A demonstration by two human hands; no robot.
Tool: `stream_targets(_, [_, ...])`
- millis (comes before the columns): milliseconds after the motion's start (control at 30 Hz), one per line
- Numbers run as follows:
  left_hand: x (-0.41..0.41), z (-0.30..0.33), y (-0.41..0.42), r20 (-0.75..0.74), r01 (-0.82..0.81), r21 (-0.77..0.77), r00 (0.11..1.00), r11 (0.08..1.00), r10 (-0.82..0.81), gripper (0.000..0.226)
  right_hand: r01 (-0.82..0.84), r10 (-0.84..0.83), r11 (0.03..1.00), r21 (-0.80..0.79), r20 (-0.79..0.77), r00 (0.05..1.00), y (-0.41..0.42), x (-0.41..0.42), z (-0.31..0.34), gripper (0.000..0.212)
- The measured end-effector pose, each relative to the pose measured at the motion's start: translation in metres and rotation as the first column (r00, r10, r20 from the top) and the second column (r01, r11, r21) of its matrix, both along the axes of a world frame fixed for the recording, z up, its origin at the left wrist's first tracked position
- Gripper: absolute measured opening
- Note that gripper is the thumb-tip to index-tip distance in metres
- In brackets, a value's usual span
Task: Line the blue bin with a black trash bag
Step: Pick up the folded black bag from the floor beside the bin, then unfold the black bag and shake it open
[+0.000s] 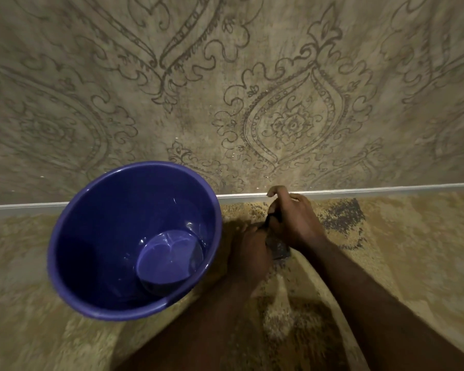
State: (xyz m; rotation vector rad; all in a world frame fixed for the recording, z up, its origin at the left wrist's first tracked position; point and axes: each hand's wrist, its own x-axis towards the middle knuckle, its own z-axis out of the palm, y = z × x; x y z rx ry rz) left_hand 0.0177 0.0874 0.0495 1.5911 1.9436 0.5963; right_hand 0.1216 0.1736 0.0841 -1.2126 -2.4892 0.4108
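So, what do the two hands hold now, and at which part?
Both the left hand and right hand hold a small folded black trash bag between them, right at its upper end, left lower down. The blue bin is untouched.

One blue bin (pixel 134 239), two hands, one folded black bag (pixel 277 246), one carpet (pixel 413 250)

Both your bare forearms reach forward from the lower edge and meet low, close together. Your left hand (pixel 249 253) is curled, knuckles up, fingers hidden beneath. Your right hand (pixel 292 218) sits just beyond it, fingers bent and closed, index knuckle raised, the two hands touching.
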Motion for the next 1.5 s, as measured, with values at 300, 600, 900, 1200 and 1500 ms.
stream_targets(300, [-0.013,0.078,-0.016,0.279,-0.218,0.190,0.947,0.957,0.160,0.021,0.100,-0.165,0.974,-0.205,-0.331,0.929,-0.017,0.011,0.082,0.049])
stream_targets(600, [-0.044,0.191,-0.032,0.655,-0.401,0.156,0.726,0.903,0.209,0.018,0.131,-0.560,0.733,-0.668,-0.482,0.674,-0.042,0.022,0.158,0.089])
stream_targets(900, [-0.101,0.304,-0.055,0.812,-0.588,0.015,0.479,0.808,0.334,0.036,-0.182,-0.605,0.493,-0.851,-0.486,0.631,-0.069,-0.014,0.272,0.026])
stream_targets(1200, [-0.127,0.401,-0.092,0.847,-0.415,-0.151,0.414,0.897,0.334,0.085,-0.189,-0.565,0.499,-0.845,-0.483,0.669,-0.087,-0.049,0.381,0.024])
stream_targets(1500, [-0.144,0.474,-0.105,0.787,-0.620,-0.116,0.419,0.776,0.452,0.070,0.309,-0.473,0.825,-0.473,-0.278,0.836,-0.098,-0.065,0.440,0.027])
